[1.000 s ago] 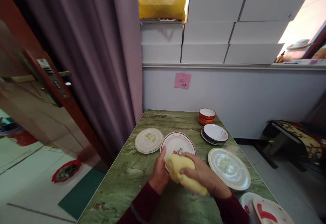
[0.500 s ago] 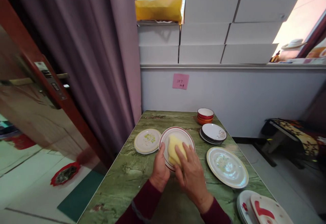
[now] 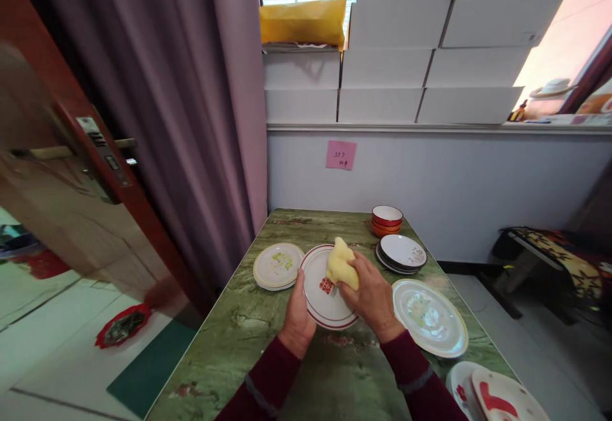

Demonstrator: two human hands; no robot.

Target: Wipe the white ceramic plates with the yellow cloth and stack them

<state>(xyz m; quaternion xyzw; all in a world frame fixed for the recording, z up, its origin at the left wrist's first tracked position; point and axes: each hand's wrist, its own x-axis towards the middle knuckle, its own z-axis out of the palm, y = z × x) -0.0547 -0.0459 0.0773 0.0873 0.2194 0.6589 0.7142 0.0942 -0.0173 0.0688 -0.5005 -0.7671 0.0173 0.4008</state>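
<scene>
My left hand (image 3: 297, 316) grips the left edge of a white plate (image 3: 319, 303) with a dark red rim line, thumb on its upper face. A red printed mark shows near the plate's middle. In my right hand (image 3: 371, 293) is a bunched yellow cloth (image 3: 342, 263), pinched between thumb and fingers at the plate's upper right. Left of the held plate, yellow-rimmed plates (image 3: 265, 268) with a floral print lie stacked on the table. To the right of my right hand lies a larger yellow-rimmed plate (image 3: 437, 338).
The green wood-patterned table (image 3: 229, 351) also bears red and orange bowls (image 3: 387, 215), a stack of dark-rimmed plates (image 3: 401, 249) and, at the near right corner, more white plates (image 3: 511, 395). A wall (image 3: 296, 178) with a pink note (image 3: 341, 155) stands behind; a door (image 3: 138, 217) is at left.
My right hand has moved the cloth up and right, off the plate's middle, baring the red mark. The cloth is more bunched. The plate sits slightly lower in view.
</scene>
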